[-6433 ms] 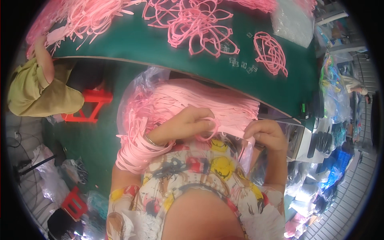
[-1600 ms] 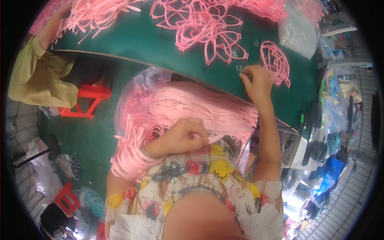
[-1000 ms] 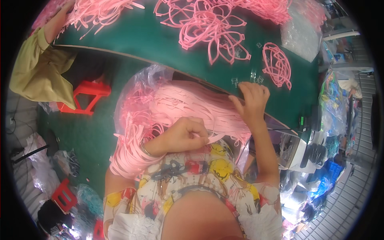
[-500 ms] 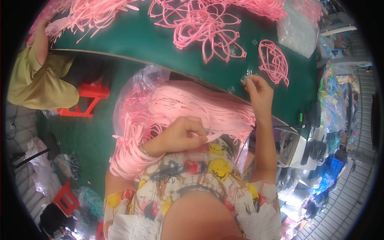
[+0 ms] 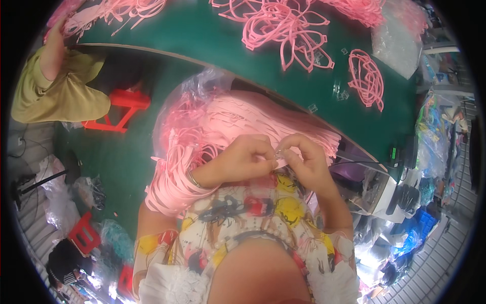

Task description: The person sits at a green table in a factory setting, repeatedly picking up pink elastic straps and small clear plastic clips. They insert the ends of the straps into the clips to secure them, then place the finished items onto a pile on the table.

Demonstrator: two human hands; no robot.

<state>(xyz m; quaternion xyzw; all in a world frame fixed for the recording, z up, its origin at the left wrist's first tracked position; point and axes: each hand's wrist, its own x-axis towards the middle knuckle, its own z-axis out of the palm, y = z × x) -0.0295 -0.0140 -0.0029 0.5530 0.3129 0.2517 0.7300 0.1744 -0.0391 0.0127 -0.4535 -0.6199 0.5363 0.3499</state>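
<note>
My left hand (image 5: 248,158) is closed in a pinch on the end of a thin pink strap, in front of my chest. Meeting it fingertip to fingertip, my right hand (image 5: 309,159) pinches a small clear plastic piece (image 5: 279,151), mostly hidden by the fingers. Whether strap and piece touch I cannot tell. A thick bundle of pink straps (image 5: 263,119) lies across my lap just beyond both hands. More pink strap loops (image 5: 169,190) hang over my left forearm. Several similar clear pieces (image 5: 336,91) lie on the green table.
The green table (image 5: 202,38) has its near edge just past my lap. On it are a tangle of pink loops (image 5: 283,30), a smaller pink coil (image 5: 365,78) and a clear bag (image 5: 397,43). At left, another person's arm (image 5: 53,58) reaches over the table, near a red stool (image 5: 121,109).
My right hand has come back from the table to my left hand, bringing a clear plastic piece. My left hand keeps its pinch on the strap. The whole view has shifted slightly.
</note>
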